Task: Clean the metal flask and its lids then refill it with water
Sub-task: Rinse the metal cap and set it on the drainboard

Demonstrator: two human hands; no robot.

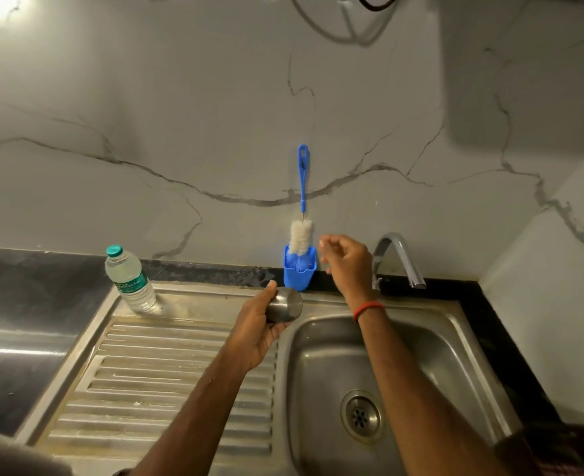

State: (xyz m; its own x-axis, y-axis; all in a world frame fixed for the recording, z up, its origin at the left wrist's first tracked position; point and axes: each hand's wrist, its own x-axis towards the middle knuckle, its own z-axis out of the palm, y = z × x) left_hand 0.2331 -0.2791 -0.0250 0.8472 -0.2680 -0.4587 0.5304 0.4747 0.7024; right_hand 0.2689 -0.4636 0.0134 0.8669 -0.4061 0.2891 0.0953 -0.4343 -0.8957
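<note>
My left hand grips a round steel flask part, its flat closed end facing away from me, over the left rim of the sink basin. My right hand hovers in the air just right of the blue bottle brush, fingers loosely curled and blurred, holding nothing that I can see. The brush stands head down in a blue holder against the wall. The rest of the flask is out of sight.
A chrome tap arches over the basin's back edge, with no water running. A clear plastic water bottle with a green cap stands on the ribbed steel drainboard. The drain lies low in the basin.
</note>
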